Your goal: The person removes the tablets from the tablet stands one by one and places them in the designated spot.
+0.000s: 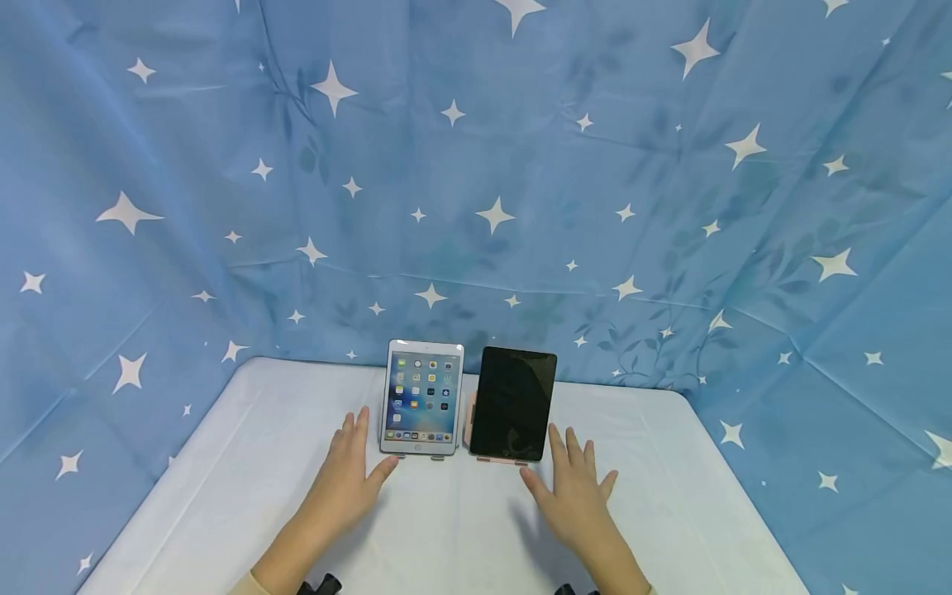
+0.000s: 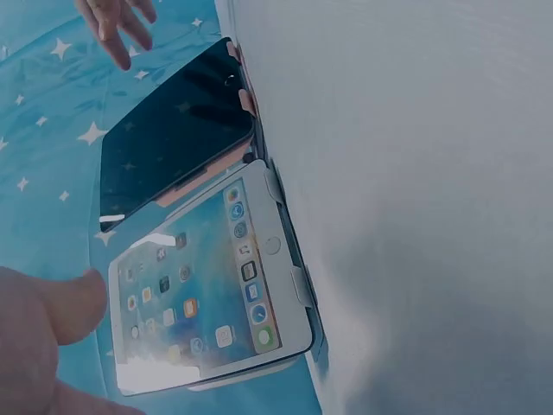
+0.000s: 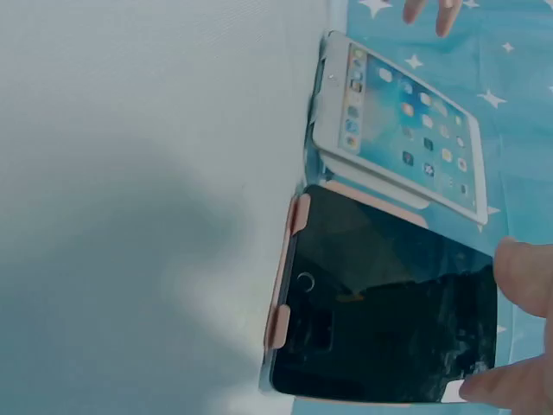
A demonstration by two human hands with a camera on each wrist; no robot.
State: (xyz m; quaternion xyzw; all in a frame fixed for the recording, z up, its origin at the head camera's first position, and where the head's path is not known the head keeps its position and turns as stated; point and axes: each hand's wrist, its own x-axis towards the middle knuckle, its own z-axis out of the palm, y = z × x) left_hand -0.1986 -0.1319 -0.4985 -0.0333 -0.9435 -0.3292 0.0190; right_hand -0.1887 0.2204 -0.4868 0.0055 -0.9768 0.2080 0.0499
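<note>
A white tablet (image 1: 422,401) with its screen lit and rows of app icons leans upright on a grey stand (image 2: 300,285). To its right a black tablet (image 1: 513,405), screen dark, leans on a pink stand (image 3: 298,213). My left hand (image 1: 344,483) hovers at the white tablet's left side, fingers extended and thumb toward its lower left corner. On the other side, my right hand (image 1: 573,496) has its fingers spread by the black tablet's lower right edge. In the right wrist view its thumb and a finger overlap the tablet's edge. Neither hand grips anything.
Both stands sit on a white-covered table (image 1: 454,529) toward its back edge. A blue curtain (image 1: 461,165) with white stars hangs behind and along both sides. Dark objects (image 1: 326,585) show at the bottom edge near the forearms.
</note>
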